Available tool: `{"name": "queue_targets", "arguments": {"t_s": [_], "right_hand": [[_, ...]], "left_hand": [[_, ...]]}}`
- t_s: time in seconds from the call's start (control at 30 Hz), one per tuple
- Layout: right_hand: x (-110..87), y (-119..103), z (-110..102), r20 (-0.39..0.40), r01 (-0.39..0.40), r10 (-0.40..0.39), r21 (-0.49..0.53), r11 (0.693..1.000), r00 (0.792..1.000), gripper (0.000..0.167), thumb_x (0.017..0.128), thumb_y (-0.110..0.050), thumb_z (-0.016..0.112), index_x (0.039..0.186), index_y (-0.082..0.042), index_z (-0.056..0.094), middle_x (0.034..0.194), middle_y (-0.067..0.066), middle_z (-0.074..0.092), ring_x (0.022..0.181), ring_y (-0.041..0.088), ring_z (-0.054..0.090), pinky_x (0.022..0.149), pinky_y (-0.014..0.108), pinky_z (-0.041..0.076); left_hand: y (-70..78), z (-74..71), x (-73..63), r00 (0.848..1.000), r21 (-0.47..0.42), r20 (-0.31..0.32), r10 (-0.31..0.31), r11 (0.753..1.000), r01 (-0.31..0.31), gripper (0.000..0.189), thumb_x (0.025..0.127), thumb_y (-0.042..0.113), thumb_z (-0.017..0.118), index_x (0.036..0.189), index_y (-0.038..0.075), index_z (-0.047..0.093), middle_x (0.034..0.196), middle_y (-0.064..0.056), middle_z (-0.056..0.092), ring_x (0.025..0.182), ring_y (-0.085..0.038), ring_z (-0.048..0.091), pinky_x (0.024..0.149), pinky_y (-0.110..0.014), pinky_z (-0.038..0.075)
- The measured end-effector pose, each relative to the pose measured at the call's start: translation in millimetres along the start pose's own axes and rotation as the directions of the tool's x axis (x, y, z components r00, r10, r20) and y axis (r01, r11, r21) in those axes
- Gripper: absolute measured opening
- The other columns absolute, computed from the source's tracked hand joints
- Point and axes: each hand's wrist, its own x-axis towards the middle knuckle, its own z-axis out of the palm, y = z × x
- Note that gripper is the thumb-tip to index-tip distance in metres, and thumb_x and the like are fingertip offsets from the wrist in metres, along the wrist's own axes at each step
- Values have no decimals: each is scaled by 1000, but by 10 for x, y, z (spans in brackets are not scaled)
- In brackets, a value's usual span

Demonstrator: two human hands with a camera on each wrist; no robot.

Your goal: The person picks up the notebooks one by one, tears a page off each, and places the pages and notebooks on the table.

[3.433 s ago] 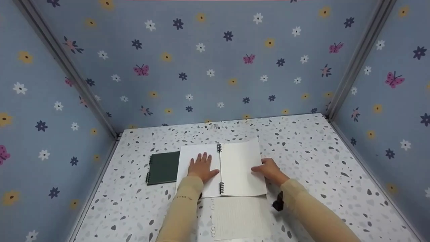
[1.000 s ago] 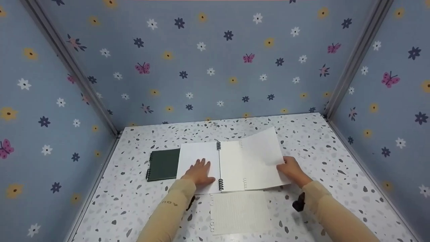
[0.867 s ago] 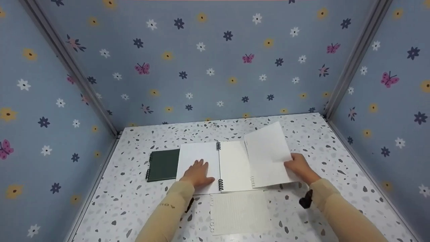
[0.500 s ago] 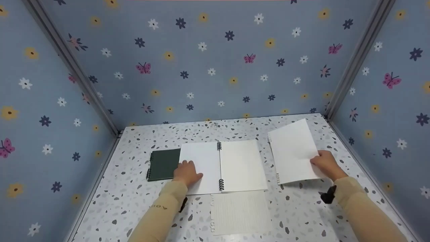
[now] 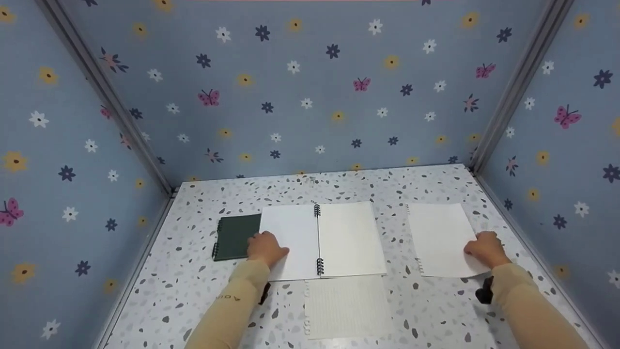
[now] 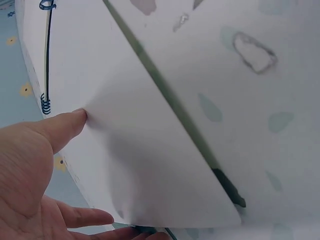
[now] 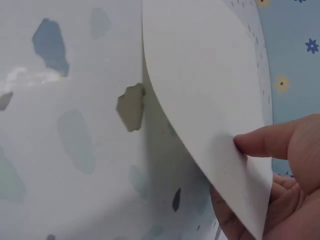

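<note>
A spiral notebook point(image 5: 351, 240) lies open on the table, with blank white pages on both sides of its dark coil. My left hand point(image 5: 266, 250) is at the left page's outer edge. In the left wrist view its thumb presses the page point(image 6: 145, 145) while the other fingers reach past the edge. To the right, my right hand point(image 5: 488, 249) pinches a loose blank sheet point(image 5: 441, 237) by its right edge, thumb on top and fingers beneath. That sheet has torn holes along its left side and lies mostly on the table, its held edge slightly raised.
A closed dark green spiral notebook point(image 5: 236, 237) lies at the left, partly under the open one. In front, a lined torn sheet point(image 5: 347, 308) rests on the speckled table point(image 5: 193, 300). Flowered walls point(image 5: 319, 87) stand behind and on both sides.
The right hand has pulled the sheet off the notebook's coil, carried it right and lowered it to the table. The left hand has shifted from flat on the page to its left edge.
</note>
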Motion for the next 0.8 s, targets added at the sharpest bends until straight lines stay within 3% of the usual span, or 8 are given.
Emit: {"name": "queue_targets", "arguments": {"t_s": [0.17,0.37,0.57,0.7,0.8], "right_hand": [[-32,10,42,-29,-33,32,-37,999,999,69,85,-13,69,134,31,48,133,49,50,112,55,60,98,64,55],[-37,-9,18,-21,-78,77,-52,996,997,69,85,-16,71,130,30,49,126,45,58,105,47,61,95,61,56],[-62,-19,-19,4,-91,91,-77,993,996,70,86,-19,73,129,31,50,125,46,60,101,47,64,89,58,59],[-87,-74,15,-65,-51,44,-108,993,997,49,88,-17,71,114,23,59,112,41,65,95,49,67,79,57,60],[-109,-181,86,-149,-5,-12,-119,993,989,42,91,-15,68,112,20,61,110,40,66,97,55,67,78,61,60]], "left_hand": [[4,16,25,1000,-53,-2,-20,998,20,81,94,41,83,141,-19,56,136,-40,60,127,-54,59,107,-63,56],[-12,39,58,999,-92,-15,-47,995,45,90,90,42,86,145,-20,52,137,-41,57,128,-53,58,106,-62,58],[-63,18,81,998,-148,-17,-53,988,50,94,86,39,90,146,-21,49,136,-40,55,129,-54,57,106,-62,57],[-171,-21,148,999,-229,-12,-52,972,48,80,86,30,89,139,-20,56,131,-39,60,124,-54,61,107,-63,56],[-352,50,322,999,-300,-1,-47,953,44,69,87,27,86,133,-19,62,126,-37,66,117,-52,68,104,-62,58]]}}
